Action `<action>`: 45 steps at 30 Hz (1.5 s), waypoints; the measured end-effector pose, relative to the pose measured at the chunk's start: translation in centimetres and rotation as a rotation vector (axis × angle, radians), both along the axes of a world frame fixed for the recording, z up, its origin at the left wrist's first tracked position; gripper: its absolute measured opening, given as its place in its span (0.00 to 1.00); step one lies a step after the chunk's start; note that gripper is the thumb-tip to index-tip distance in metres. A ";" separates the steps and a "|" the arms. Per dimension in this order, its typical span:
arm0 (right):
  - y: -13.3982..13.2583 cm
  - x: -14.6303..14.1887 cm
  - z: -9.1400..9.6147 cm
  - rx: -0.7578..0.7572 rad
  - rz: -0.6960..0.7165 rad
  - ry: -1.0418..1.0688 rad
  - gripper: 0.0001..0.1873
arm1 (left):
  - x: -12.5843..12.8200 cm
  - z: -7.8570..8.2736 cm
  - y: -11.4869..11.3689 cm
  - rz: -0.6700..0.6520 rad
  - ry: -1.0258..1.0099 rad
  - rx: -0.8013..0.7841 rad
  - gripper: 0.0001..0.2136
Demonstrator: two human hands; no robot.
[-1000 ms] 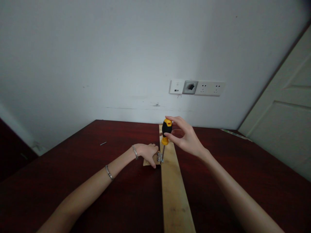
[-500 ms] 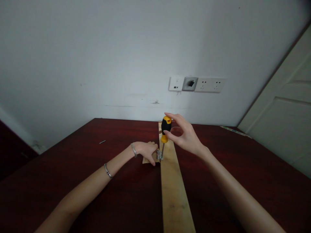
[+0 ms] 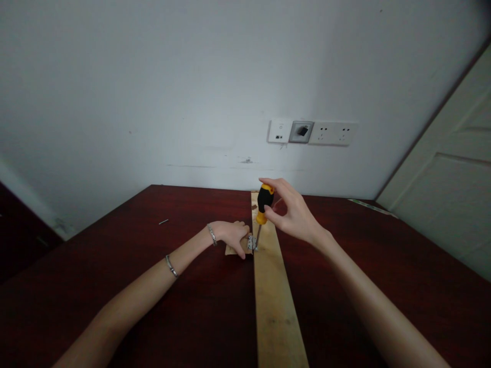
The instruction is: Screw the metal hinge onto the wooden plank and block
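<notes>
A yellow-and-black screwdriver (image 3: 264,200) is held by its handle between the thumb and fingers of my right hand (image 3: 293,212). It leans slightly right at the top, and its tip meets the right leaf of a small metal hinge (image 3: 252,242). That hinge bridges a long pale wooden plank (image 3: 272,291) and a small wooden board (image 3: 231,251) at the plank's left edge. My left hand (image 3: 232,236) grips the small board from above, thumb towards me, covering most of it. Whether a screw sits under the tip is too small to tell.
A dark red tabletop (image 3: 199,317) carries everything. Towards its left lies a thin metal rod-like piece (image 3: 163,222). Behind rises a white wall with sockets (image 3: 333,133); a pale panelled door (image 3: 456,189) stands right. A patterned strip (image 3: 372,207) lies along the back right edge.
The screwdriver's handle has tipped a little to the right, with my right hand's fingers shifting on it. My left hand stays on the small board. The view has moved very slightly.
</notes>
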State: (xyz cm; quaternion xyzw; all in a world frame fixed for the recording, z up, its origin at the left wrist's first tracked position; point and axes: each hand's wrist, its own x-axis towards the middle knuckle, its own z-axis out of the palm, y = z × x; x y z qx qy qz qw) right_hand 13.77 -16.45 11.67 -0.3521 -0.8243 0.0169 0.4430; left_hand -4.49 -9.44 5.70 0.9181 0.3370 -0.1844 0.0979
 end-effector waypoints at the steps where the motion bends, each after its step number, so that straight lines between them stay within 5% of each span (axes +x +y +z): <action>1: 0.0 0.0 0.1 0.000 -0.007 -0.008 0.29 | 0.0 0.1 0.0 0.004 0.004 -0.001 0.34; 7: -0.3 0.2 0.7 0.017 -0.045 -0.016 0.20 | -0.1 0.2 -0.1 0.004 0.016 -0.004 0.36; 12: -0.6 0.2 1.0 0.018 0.021 -0.027 0.27 | -0.2 0.2 0.0 -0.007 0.018 0.014 0.33; 19: -0.6 0.2 1.0 0.007 -0.093 -0.074 0.20 | -0.2 0.1 0.1 -0.015 0.016 0.014 0.35; 25: -0.9 0.2 1.0 0.005 -0.033 -0.051 0.31 | -0.3 0.1 0.2 -0.011 0.020 0.013 0.37; 33: -0.7 0.2 1.1 0.015 -0.039 -0.006 0.17 | -0.3 0.0 0.1 0.005 -0.004 0.011 0.36; 39: -1.1 0.0 1.5 0.029 0.007 -0.010 0.27 | -0.2 0.3 0.0 0.006 0.007 0.009 0.34; 45: -0.9 -0.2 1.2 -0.010 -0.051 -0.015 0.19 | -0.2 0.5 -0.2 -0.001 0.015 0.013 0.34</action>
